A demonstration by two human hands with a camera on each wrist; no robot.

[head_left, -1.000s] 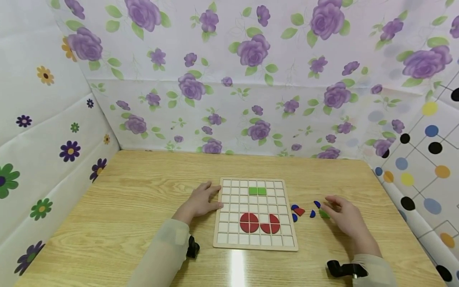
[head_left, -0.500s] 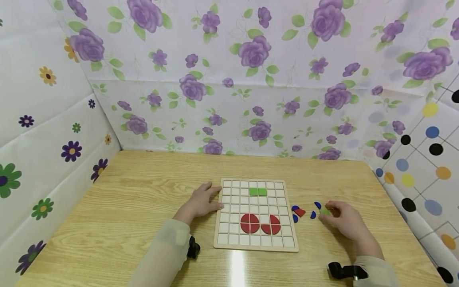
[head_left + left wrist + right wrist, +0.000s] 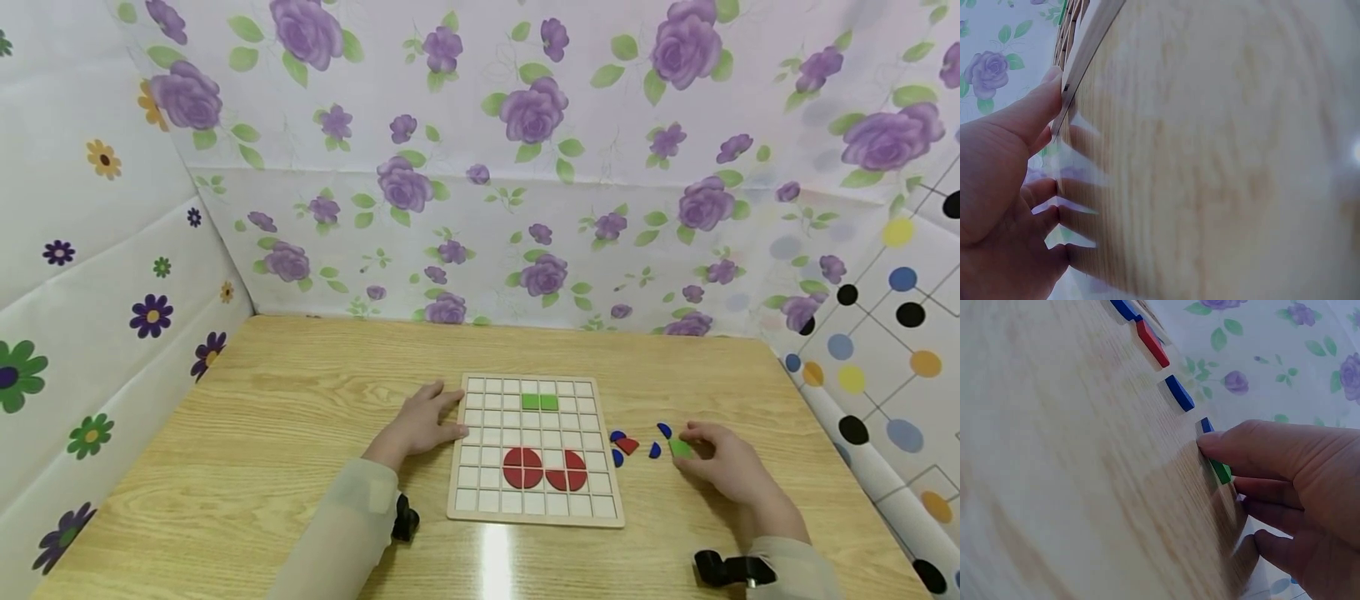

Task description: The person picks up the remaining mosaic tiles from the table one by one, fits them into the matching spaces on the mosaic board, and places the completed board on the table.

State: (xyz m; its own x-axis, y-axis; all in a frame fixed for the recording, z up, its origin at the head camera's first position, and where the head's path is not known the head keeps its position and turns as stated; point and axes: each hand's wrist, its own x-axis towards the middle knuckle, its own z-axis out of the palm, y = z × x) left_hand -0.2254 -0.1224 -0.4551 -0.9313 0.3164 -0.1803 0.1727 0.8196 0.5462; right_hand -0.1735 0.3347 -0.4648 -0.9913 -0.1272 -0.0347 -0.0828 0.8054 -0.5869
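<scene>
A wooden grid board [image 3: 535, 502] with white squares lies on the table. It bears two green squares [image 3: 539, 402], a red disc [image 3: 522, 468] of quarter pieces and a second red disc [image 3: 576, 479] lacking its upper-left quarter. My left hand [image 3: 420, 421] rests at the board's left edge, thumb and forefinger touching the frame, fingers spread. To the board's right, my right hand [image 3: 727, 462] pinches a green tile [image 3: 680, 448] between thumb and fingers. In the right wrist view the thumb partly covers this green tile [image 3: 1220, 471], close over the table.
Between the board and my right hand lie a loose red quarter piece [image 3: 627, 447] and several blue half-round pieces [image 3: 664, 431]. Wood-grained table [image 3: 322, 375] surrounds the board. A flowered cloth [image 3: 480, 233] hangs behind it, with patterned cloths at both sides.
My right hand's thumb and fingers have closed on the green tile, which now shows a lighter face. That hand has shifted slightly nearer the person. The left hand and board stay put.
</scene>
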